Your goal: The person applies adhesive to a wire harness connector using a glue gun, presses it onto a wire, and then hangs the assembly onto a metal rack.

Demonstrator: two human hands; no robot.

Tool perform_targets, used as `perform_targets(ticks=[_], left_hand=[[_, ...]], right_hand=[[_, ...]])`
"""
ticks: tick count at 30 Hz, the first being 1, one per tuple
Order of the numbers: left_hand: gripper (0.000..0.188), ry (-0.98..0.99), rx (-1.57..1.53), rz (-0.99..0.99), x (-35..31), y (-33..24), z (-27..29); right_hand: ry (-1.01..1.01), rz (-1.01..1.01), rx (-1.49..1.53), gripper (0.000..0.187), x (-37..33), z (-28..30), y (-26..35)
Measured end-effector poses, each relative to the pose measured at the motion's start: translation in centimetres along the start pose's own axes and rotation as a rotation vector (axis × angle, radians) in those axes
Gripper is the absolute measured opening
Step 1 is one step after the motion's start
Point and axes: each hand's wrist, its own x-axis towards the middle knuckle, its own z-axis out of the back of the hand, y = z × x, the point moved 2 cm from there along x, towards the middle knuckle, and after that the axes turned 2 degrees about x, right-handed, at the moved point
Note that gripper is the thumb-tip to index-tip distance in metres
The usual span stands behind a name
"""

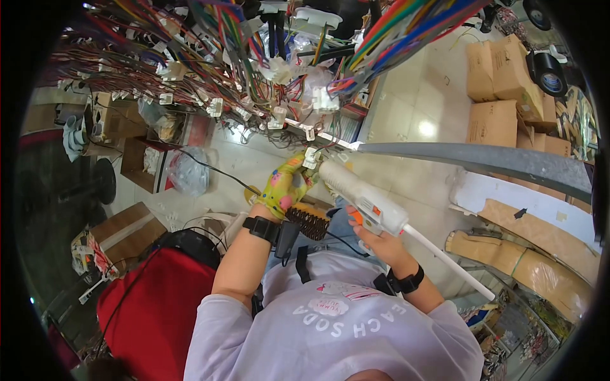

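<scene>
My right hand [379, 244] is wrapped round the handle of a white hot glue gun [365, 193] with an orange trigger. A long white glue stick [451, 263] runs out of its rear end, down to the right. The gun's front end points up and left, close to my left hand [281, 190], which wears a yellow-green patterned glove. Its curled fingertips pinch a small white plug connector [311, 157] below the hanging wires. The gun's nozzle tip is hard to make out beside the glove.
Bundles of coloured wires [235, 57] with white connectors hang across the top. A grey metal bar [470, 155] crosses at right. Cardboard boxes [499, 70] are stacked far right, another box [127, 232] stands at left. A red cloth-like thing [152, 311] lies near my left arm; a dark coiled cord [309, 222] hangs between my arms.
</scene>
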Motion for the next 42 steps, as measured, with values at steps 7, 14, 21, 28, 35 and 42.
perform_targets(ticks=[7,14,21,28,35,42], left_hand=[[0.023,-0.087,0.017,-0.003,-1.0,-0.2,-1.1],[0.023,-0.059,0.075,-0.011,-1.2,-0.5,-1.4],[0.025,-0.067,0.049,0.002,-1.2,-0.4,-1.9],[0.036,-0.001,0.058,0.021,-0.8,0.2,-0.5],[0.033,0.001,0.042,0.027,-1.3,0.0,-0.6],[0.033,-0.029,0.07,0.026,-1.6,0.1,-1.0]], right_hand=[[-0.008,-0.032,0.011,0.04,0.3,-0.1,-0.9],[-0.023,0.003,-0.005,0.044,0.4,-0.1,-0.7],[-0.07,-0.016,0.05,0.043,0.5,-0.3,0.3],[-0.081,0.073,-0.01,0.04,0.6,0.3,-0.9],[-0.06,-0.01,-0.016,0.04,-0.3,-0.1,-0.3],[-0.013,0.009,-0.027,0.041,-0.5,-0.4,-0.2]])
